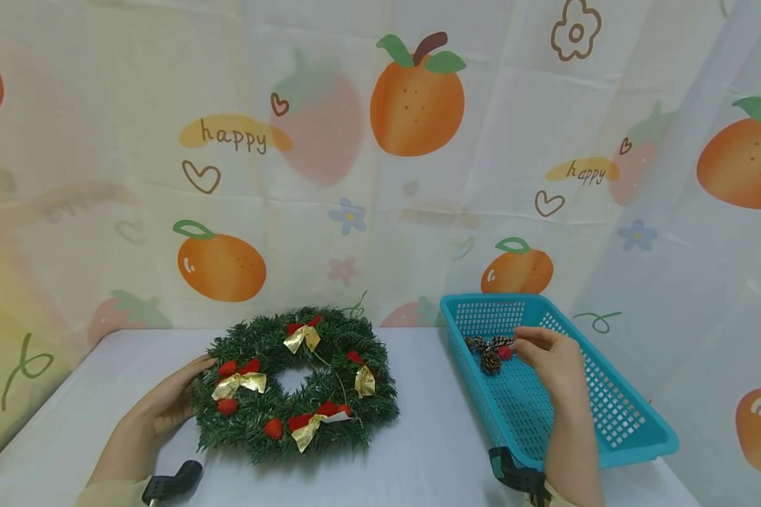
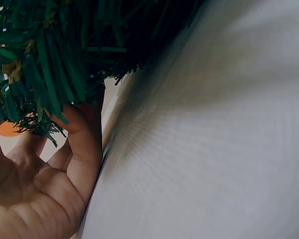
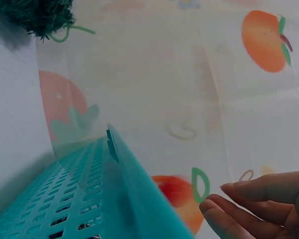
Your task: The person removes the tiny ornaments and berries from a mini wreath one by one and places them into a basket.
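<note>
The wreath (image 1: 271, 407) lies on the left part of the desk (image 1: 421, 394), and the left hand (image 1: 168, 403) holds its left edge; the fingers bend behind the greenery, their tips hidden. The right hand (image 1: 554, 366) is over the blue basket (image 1: 516, 405), its fingers almost meeting beside pine cones (image 1: 491, 362) and a red berry (image 1: 504, 353); I cannot tell whether they pinch something. In my judgement, one piece is best taken by its stem, with the left fingers pressing lightly, so the gold bows (image 1: 239, 382) do not bend. The basket's rim stands above the cones, so lifting straight seems safer than dragging. Between basket and wreath, a strip of desk gives room; the patterned cloth (image 1: 412, 232) hangs close behind.
</note>
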A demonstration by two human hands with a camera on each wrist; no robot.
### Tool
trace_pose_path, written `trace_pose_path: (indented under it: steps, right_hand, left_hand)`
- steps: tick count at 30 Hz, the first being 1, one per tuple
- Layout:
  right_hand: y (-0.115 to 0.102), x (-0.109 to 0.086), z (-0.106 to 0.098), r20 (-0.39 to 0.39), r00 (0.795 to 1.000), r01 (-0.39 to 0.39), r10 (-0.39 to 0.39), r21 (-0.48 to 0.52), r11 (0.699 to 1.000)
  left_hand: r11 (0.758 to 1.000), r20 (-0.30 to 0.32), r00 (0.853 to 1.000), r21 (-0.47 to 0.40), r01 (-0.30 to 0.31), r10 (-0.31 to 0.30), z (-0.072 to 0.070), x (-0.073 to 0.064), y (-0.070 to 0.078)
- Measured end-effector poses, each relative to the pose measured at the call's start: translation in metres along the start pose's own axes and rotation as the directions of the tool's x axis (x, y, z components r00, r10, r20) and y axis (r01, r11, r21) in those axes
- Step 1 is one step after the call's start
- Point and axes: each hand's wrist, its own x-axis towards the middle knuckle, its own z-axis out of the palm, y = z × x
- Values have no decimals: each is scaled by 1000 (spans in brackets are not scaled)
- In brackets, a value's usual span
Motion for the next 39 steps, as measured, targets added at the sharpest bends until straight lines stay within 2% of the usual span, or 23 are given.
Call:
trace_pose_path:
  steps: [7, 16, 29, 35, 39]
  right_hand:
    - [0, 0, 0, 0, 1000, -2, 2, -34, 999]
    - [0, 0, 1, 3, 1000, -18, 18, -18, 1000]
    - [-5, -2, 6, 11, 999, 48, -48, -10, 999]
    - [-11, -4, 10, 26, 998, 52, -52, -12, 999]
    - [-14, -5, 13, 32, 998, 62, -62, -9, 998]
  left_hand:
    - [1000, 5, 1000, -7, 6, -6, 0, 0, 1]
    - [1000, 11, 1000, -1, 6, -6, 0, 0, 1]
    - [1000, 13, 1000, 5, -2, 2, 0, 0, 0]
    - [999, 8, 1000, 36, -7, 6, 0, 1, 0]
    - [1000, 9, 1000, 26, -6, 5, 0, 0, 0]
